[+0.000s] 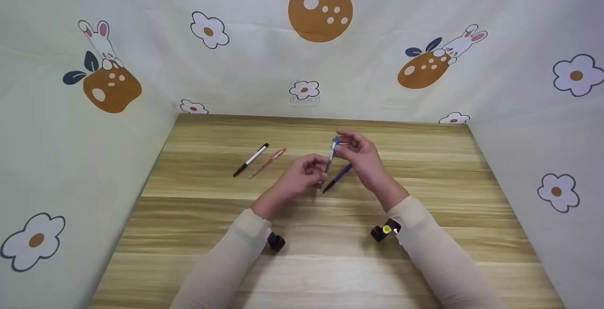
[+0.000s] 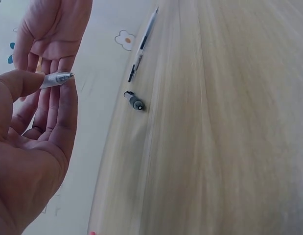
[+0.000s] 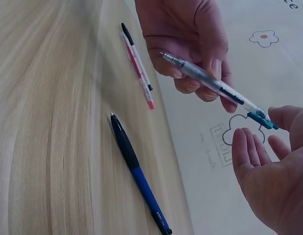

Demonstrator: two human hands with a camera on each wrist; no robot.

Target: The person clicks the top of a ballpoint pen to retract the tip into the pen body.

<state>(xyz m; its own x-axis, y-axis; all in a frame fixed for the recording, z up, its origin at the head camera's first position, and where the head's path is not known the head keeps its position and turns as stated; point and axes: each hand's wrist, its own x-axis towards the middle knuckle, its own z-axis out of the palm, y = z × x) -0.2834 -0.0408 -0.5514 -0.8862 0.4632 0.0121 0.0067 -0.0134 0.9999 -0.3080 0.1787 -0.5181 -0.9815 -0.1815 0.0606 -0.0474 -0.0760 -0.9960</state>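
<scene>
My left hand (image 1: 299, 176) pinches a clear ballpoint pen (image 3: 237, 98) near its tip, between thumb and fingers. The pen has a blue clip (image 3: 261, 120) and button end, and its writing point shows in the left wrist view. At that blue end is my right hand (image 1: 367, 160), its thumb (image 3: 284, 117) right at the button and its other fingers loosely extended beside it. Below both hands a dark blue pen (image 3: 144, 186) with a black grip lies on the wood-grain table (image 1: 212, 224).
Left of my hands, a black-and-white pen (image 1: 251, 160) and a clear pen with an orange-red end (image 1: 269, 162) lie side by side, slanted. A pale printed cloth (image 1: 255, 63) stands as walls behind and at both sides of the table.
</scene>
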